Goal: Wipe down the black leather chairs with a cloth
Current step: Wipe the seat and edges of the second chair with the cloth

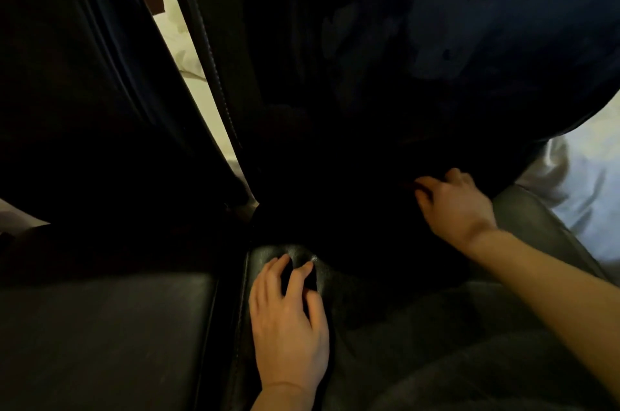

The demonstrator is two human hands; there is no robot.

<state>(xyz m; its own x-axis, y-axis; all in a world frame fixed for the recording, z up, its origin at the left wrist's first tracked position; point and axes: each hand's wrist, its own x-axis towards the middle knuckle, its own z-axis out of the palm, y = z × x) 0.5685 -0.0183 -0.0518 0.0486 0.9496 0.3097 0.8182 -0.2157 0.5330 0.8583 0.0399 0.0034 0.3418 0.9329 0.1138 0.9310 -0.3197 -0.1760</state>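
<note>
Two black leather chairs stand side by side, the left chair seat (100,343) and the right chair seat (436,360) split by a stitched seam. My left hand (288,320) lies palm down on the right seat near that seam, its fingers curled over a dark cloth (288,279) that bunches up between them. My right hand (453,205) reaches further back to the dark lower edge of the right backrest (335,75), fingers bent. Shadow hides its fingertips and whatever they touch.
A narrow bright gap (201,75) runs between the two backrests. White fabric (587,192) shows to the right of the right chair. The left backrest (67,75) is very dark.
</note>
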